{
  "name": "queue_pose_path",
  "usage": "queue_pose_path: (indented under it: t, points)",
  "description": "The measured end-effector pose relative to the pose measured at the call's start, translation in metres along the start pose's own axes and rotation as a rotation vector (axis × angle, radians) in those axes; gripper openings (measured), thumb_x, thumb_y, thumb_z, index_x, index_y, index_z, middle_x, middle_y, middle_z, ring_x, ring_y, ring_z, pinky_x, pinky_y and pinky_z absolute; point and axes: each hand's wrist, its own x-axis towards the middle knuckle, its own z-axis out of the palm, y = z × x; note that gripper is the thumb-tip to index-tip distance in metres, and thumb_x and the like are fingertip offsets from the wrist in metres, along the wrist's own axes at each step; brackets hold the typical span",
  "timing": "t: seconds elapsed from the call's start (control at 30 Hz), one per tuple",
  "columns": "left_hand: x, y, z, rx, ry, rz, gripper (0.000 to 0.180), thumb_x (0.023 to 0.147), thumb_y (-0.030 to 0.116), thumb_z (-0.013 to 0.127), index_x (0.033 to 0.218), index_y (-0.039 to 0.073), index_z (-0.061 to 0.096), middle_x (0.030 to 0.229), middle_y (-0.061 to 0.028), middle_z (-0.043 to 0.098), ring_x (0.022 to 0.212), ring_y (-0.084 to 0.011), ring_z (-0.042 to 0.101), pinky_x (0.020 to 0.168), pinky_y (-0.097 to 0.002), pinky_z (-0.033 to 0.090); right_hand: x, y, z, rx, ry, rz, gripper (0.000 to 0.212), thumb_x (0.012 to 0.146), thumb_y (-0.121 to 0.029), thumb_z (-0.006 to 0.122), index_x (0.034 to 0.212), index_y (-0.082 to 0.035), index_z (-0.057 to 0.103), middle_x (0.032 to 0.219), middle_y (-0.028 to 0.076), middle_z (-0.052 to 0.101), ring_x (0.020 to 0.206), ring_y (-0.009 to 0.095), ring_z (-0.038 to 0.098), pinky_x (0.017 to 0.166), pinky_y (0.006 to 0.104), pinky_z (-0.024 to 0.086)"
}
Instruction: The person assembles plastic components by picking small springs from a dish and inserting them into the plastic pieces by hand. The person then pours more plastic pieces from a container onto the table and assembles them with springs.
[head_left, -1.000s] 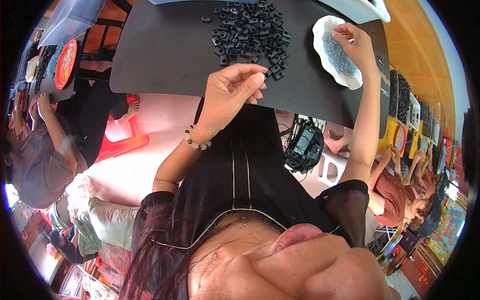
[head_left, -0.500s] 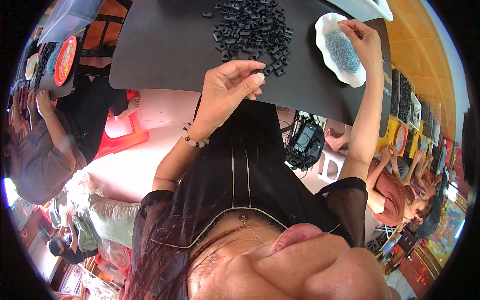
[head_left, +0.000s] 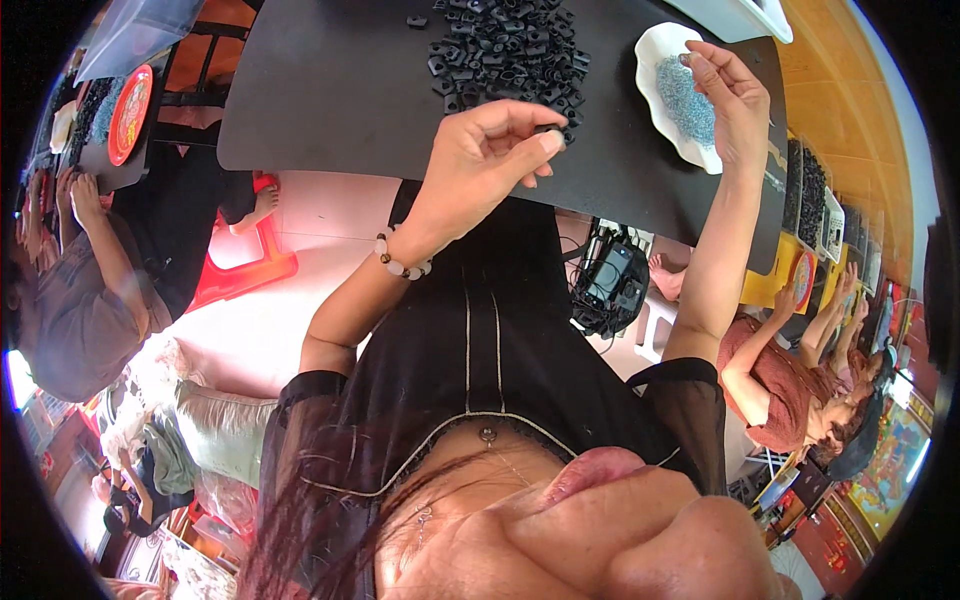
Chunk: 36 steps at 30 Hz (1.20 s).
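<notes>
My left hand (head_left: 485, 165) is closed in a pinch on a small black plastic part (head_left: 553, 128), held over the dark table (head_left: 330, 100) just in front of a heap of similar black parts (head_left: 505, 55). Raised over the far right side of a white wavy-rimmed dish (head_left: 649, 95), my right hand (head_left: 737, 110) pinches a tiny shiny piece (head_left: 686, 60) between thumb and finger. Inside the dish lie many tiny blue-silver pieces (head_left: 687, 108). What exactly the tiny piece is, I cannot make out.
A white tray (head_left: 745, 18) stands at the back right. One loose black part (head_left: 416, 21) lies left of the heap. Other people sit at tables to the left and right. A black bag with cables (head_left: 610, 285) is below the table's front edge.
My left hand has moved right and slightly away from me with the black part. The right hand has lifted a little off the dish's contents, and a shiny piece now shows at its fingertips.
</notes>
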Motion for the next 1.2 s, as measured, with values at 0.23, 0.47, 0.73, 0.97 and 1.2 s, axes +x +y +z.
queue_pose_path:
  t: [0.23, 0.47, 0.73, 0.97, 1.2]
  points:
    - [0.053, 0.015, 0.030, 0.438, -0.083, 0.220, 0.022, 0.090, 0.015, 0.065, 0.109, 0.003, 0.070, 0.079, -0.0024, 0.068, 0.064, -0.0065, 0.061, 0.055, -0.0216, 0.048, -0.017, -0.003, -0.002, 0.291, 0.032, 0.059, 0.019, 0.087, -0.014, 0.072, 0.100, -0.001, 0.071, 0.089, 0.004, 0.070, 0.082, 0.010, 0.063, 0.071, 0.0206, 0.044]
    - [0.109, 0.007, 0.069, 0.766, -0.094, 0.593, 0.031, 0.087, 0.027, 0.070, 0.103, 0.001, 0.073, 0.066, -0.0084, 0.064, 0.057, -0.0104, 0.060, 0.052, -0.0249, 0.047, -0.029, -0.009, -0.013, 0.409, 0.064, 0.076, 0.019, 0.088, -0.014, 0.072, 0.100, 0.000, 0.071, 0.088, 0.003, 0.068, 0.082, 0.010, 0.062, 0.071, 0.0207, 0.045]
    - [0.116, 0.024, 0.092, 0.802, -0.244, 0.686, 0.025, 0.080, 0.009, 0.069, 0.098, -0.009, 0.067, 0.079, -0.0227, 0.066, 0.074, -0.0318, 0.067, 0.062, -0.0375, 0.052, -0.037, -0.001, -0.023, 0.396, 0.017, 0.031, 0.018, 0.089, -0.015, 0.070, 0.103, -0.003, 0.071, 0.088, 0.003, 0.070, 0.083, 0.008, 0.062, 0.070, 0.0196, 0.045]
    - [0.121, 0.003, 0.086, 0.143, -0.360, -0.139, 0.031, 0.096, 0.030, 0.058, 0.099, 0.002, 0.073, 0.080, -0.0021, 0.064, 0.069, -0.0085, 0.059, 0.062, -0.0196, 0.048, -0.035, 0.003, -0.036, 0.067, 0.134, -0.124, 0.018, 0.090, -0.011, 0.068, 0.106, -0.003, 0.071, 0.095, 0.005, 0.071, 0.086, 0.009, 0.063, 0.075, 0.0215, 0.047]
    - [0.107, 0.002, 0.076, 0.226, -0.346, -0.073, 0.029, 0.097, 0.028, 0.058, 0.099, 0.003, 0.072, 0.081, -0.0033, 0.066, 0.069, -0.0077, 0.059, 0.063, -0.0198, 0.050, -0.046, -0.010, -0.012, -0.111, 0.086, -0.129, 0.023, 0.091, -0.015, 0.068, 0.111, -0.005, 0.071, 0.094, 0.003, 0.070, 0.084, 0.010, 0.063, 0.079, 0.0234, 0.049]
